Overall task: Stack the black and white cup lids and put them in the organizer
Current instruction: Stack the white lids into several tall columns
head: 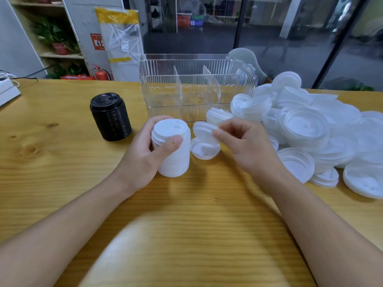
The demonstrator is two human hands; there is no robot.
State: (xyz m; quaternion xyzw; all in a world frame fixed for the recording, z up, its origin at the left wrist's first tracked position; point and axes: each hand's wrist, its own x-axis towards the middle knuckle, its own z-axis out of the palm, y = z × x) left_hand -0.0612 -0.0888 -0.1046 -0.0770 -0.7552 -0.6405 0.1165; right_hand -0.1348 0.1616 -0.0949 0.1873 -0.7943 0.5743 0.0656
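Ribbed stack of black plastic cup lids (110, 117) standing on the wooden bench (62, 166), left hand (145, 150) wrapping its grip around a stack of white lids (173, 148), right hand (244, 141) pinching a single white lid (204, 130), clear ribbed plastic organizer (196, 88) sitting behind, blue sign reading "02" (192, 23) far back, loose white lids heap (310, 129) lying at right.

**Around the wooden worktop**

Pale wood-grain worktop (51, 183) across the lower frame, knots showing at the left. White device (7, 92) at the far left edge, black cable (27, 76) trailing behind it. Wooden shelving (68, 27) in the upper left, holding a potted plant (56, 38) in a red pot. Red fire extinguisher (101, 74) on the floor beyond the worktop's far edge. Tall plastic-wrapped package (121, 38) with yellow bands upright beside it, near a red wall notice (97, 41). Dark glass partition (269, 27) across the upper right.
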